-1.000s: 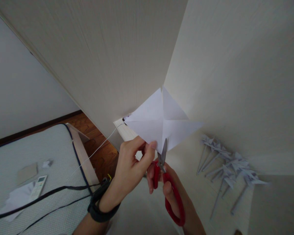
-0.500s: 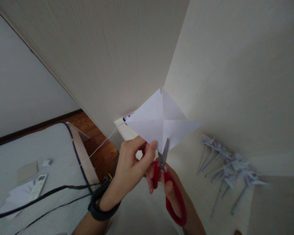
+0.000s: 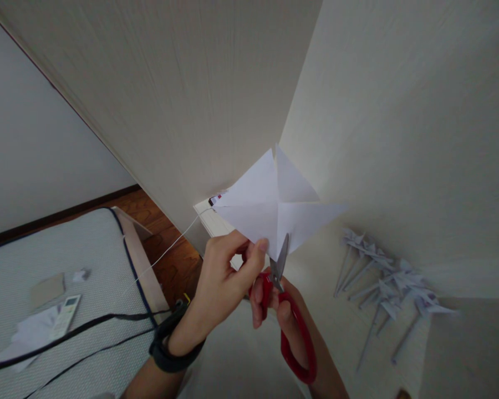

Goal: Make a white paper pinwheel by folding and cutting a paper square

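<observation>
A white square sheet of paper (image 3: 253,191) is held up in front of me, corner down, with fold lines crossing at its middle. Slits run inward from its top and right corners. My left hand (image 3: 233,274) pinches its lower left edge between thumb and fingers. In my right hand (image 3: 289,316) are red-handled scissors (image 3: 298,338), thumb and fingers through the loops. Their blades are parted around the bottom corner of the paper, one blade in front of the sheet. The other blade is partly hidden behind it.
Several paper pinwheels on sticks (image 3: 382,277) lie on the pale surface to the right. At left, a mattress (image 3: 108,260) carries a remote control (image 3: 66,316), loose white paper (image 3: 35,332) and a flat beige piece (image 3: 47,291). A white cord (image 3: 172,245) runs behind my left hand.
The scissor blades have opened slightly wider at the paper's bottom corner. The sheet and my left hand stay almost in the same place.
</observation>
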Motion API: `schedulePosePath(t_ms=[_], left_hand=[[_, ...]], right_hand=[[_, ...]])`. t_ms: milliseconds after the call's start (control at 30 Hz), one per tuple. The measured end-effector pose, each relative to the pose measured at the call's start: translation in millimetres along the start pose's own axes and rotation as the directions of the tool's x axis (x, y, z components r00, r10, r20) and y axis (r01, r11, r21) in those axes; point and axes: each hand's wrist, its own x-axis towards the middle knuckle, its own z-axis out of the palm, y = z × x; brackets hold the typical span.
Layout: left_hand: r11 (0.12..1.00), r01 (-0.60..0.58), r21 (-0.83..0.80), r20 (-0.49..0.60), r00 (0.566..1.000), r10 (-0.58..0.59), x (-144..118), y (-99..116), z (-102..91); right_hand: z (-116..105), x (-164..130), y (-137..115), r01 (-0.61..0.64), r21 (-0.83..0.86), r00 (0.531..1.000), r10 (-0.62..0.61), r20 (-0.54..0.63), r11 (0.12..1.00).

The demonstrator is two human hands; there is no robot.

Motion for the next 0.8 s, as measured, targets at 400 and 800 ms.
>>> schedulePosePath(t_ms=[400, 800], left_hand=[[0.999, -0.034, 0.018, -0.008, 0.999, 0.034, 3, 0, 1.2], [0.999, -0.041, -0.033, -0.027, 0.999, 0.040, 3, -5, 3.3]], right_hand=[[1, -1, 9, -0.054, 0.021, 0.998, 0.054, 0.026, 0.998], [4, -5, 16, -0.099, 0.111, 0.995, 0.096, 0.029, 0.989]])
